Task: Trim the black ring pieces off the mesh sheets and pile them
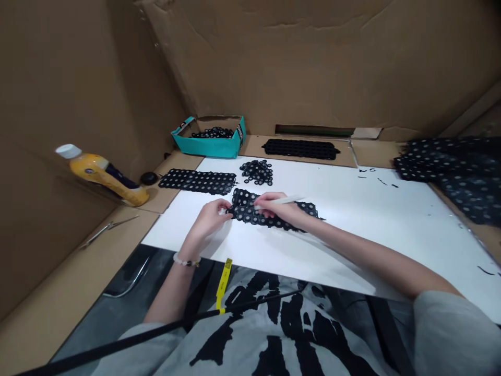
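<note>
A black sheet [250, 215] patterned with rows of pale round spots lies on the white board in front of me. My left hand [213, 215] pinches its left end between thumb and fingers. My right hand [278, 208] is closed around a slim white pen-like tool [289, 199], its lower end down at the sheet's upper left part. The fingers partly cover the tool's tip, and the hand hides some of the sheet. Just beyond lies a loose pile of small black rings [257, 172].
Another spotted black sheet [198, 181] lies at left. Behind stand a teal box [209, 147] of rings and a black stack [299, 149]. More black sheets [450, 162] are heaped at right. A yellow bottle [105, 175] and a thin metal tool [107, 230] are on the left cardboard.
</note>
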Demonstrator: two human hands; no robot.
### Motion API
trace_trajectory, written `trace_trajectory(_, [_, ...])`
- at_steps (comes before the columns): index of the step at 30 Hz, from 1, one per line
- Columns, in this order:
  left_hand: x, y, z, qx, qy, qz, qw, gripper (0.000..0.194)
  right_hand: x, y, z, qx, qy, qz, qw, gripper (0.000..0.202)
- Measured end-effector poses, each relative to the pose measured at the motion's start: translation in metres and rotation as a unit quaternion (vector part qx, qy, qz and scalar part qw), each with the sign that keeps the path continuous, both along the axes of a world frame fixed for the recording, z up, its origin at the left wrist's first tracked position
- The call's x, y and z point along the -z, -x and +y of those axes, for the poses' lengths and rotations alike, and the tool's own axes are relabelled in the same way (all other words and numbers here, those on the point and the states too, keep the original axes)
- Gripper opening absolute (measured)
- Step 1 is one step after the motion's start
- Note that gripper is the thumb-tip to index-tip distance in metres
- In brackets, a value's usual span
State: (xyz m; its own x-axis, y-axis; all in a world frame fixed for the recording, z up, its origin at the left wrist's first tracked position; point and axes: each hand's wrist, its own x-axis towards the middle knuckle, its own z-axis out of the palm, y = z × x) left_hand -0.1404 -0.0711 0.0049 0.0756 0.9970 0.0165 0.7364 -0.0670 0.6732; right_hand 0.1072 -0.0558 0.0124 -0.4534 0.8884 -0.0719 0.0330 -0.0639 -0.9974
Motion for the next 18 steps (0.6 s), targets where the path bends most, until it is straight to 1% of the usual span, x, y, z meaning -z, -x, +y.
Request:
trace_trajectory(2, [0.002, 0.002, -0.001, 0.012, -0.009, -0.047, 0.999, 0.023, 0.004, 0.024, 0.0, -0.016, -0.001, 0.007, 1.0, 0.017])
trace_trajectory(4, [0.003, 0.004, -0.004, 0.007, 0.023, -0.1, 0.995, 0.028, 0.01, 0.041, 0.0, -0.012, 0.0, 0.02, 1.0, 0.018])
trace_trajectory(6, [0.004, 0.003, -0.009, -0.001, 0.056, -0.154, 0.987, 0.031, 0.018, 0.051, 0.002, 0.005, 0.0, 0.029, 1.0, 0.017])
trace_trajectory(9, [0.006, 0.0, -0.014, -0.013, 0.062, -0.221, 0.973, 0.034, 0.026, 0.054, 0.003, 0.026, 0.001, 0.027, 0.999, 0.013])
trace_trajectory(12, [0.008, -0.003, -0.018, -0.017, 0.071, -0.264, 0.962, 0.037, 0.03, 0.052, 0.003, 0.026, -0.014, 0.024, 0.999, 0.011])
trace_trajectory(15, [0.007, -0.005, -0.021, -0.019, 0.082, -0.263, 0.961, 0.044, 0.031, 0.049, 0.001, 0.029, -0.032, 0.015, 0.999, 0.012])
trace_trajectory(18, [0.004, -0.006, -0.022, -0.017, 0.074, -0.235, 0.969, 0.048, 0.031, 0.048, -0.001, 0.029, -0.053, 0.005, 0.998, 0.014])
